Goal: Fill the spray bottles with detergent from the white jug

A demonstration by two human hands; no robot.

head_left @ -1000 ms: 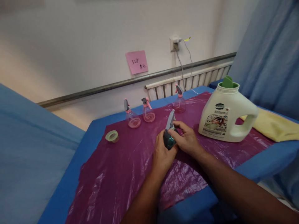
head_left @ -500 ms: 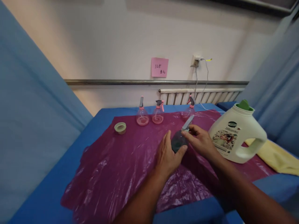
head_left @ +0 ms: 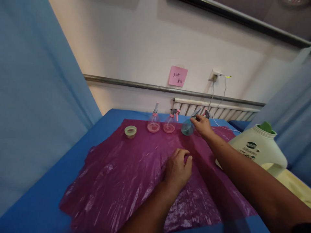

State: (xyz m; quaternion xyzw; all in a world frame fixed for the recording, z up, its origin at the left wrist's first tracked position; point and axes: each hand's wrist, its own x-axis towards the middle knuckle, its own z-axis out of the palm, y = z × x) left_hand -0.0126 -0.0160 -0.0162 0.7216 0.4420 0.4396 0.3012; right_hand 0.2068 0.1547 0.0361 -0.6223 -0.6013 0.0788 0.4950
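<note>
My right hand [head_left: 202, 125] grips the neck of a spray bottle with teal liquid [head_left: 187, 128], tilted at the back of the purple plastic sheet [head_left: 136, 161]. Nothing is in my left hand [head_left: 178, 166], which hovers over the sheet's middle, fingers curled and thumb apart. Left of the teal bottle stand two spray bottles with pink liquid, one in the middle [head_left: 169, 127] and one farther left [head_left: 154, 126]. Behind my right hand shows the pink and dark head of another sprayer [head_left: 206, 114], its body mostly hidden.
A small round tub [head_left: 130, 131] sits at the left of the sheet. On the right stands a large cream jug [head_left: 255, 145] with a green cap, beside a yellow cloth [head_left: 295, 186]. A white cable [head_left: 224, 127] runs behind, below a metal rail [head_left: 145, 86].
The teal bottle has moved away from me to the back row in my right hand. My left hand has let go of it and lowered. The view has tilted.
</note>
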